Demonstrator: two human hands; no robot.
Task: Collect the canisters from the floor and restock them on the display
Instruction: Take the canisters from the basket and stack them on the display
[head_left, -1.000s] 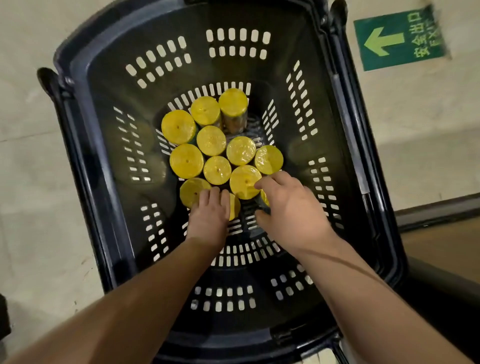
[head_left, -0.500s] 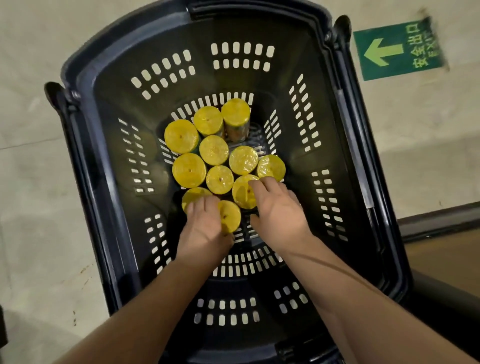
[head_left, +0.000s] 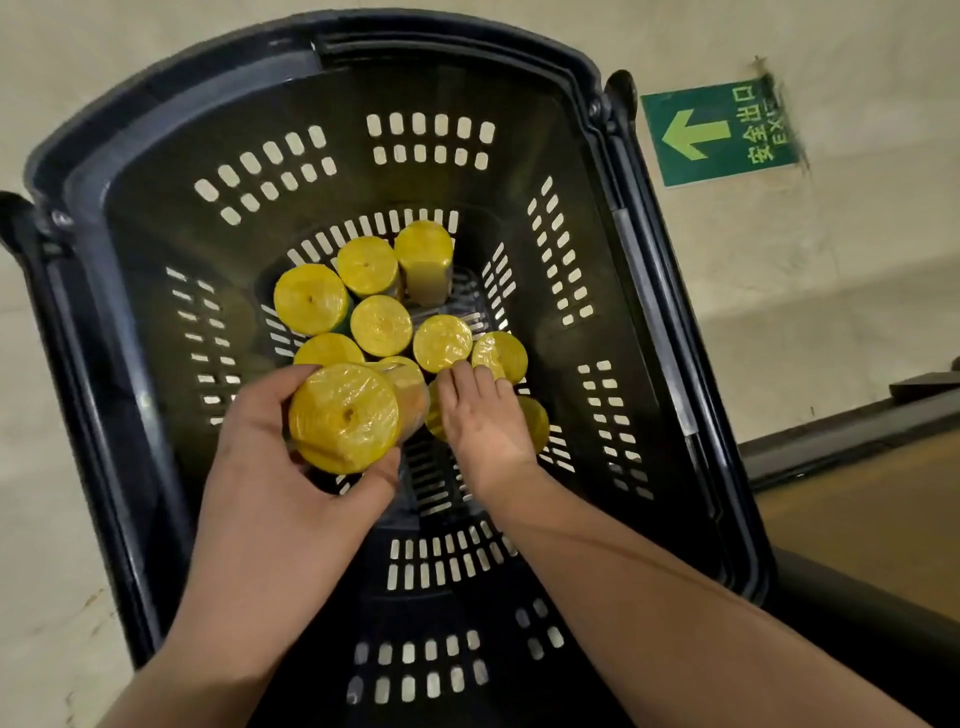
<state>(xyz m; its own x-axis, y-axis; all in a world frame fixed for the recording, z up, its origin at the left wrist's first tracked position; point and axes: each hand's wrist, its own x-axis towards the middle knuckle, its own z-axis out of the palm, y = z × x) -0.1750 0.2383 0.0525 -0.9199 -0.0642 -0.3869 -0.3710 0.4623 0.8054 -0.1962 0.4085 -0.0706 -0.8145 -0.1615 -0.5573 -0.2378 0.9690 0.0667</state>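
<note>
Fingers (head_left: 283, 378) and thumb of the left hand (head_left: 270, 467) curl round one yellow-lidded canister (head_left: 345, 415), held up inside the black basket (head_left: 431, 78). The right hand (head_left: 480, 426) lies over the other canisters (head_left: 382, 325) standing upright on the basket's bottom. Its fingers stretch across their lids, but I cannot tell whether they grip.

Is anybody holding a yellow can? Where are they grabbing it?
The left hand grips one yellow-lidded canister round its side, just under the lid. The right hand rests over a second canister; whether it grips that one cannot be told.
</note>
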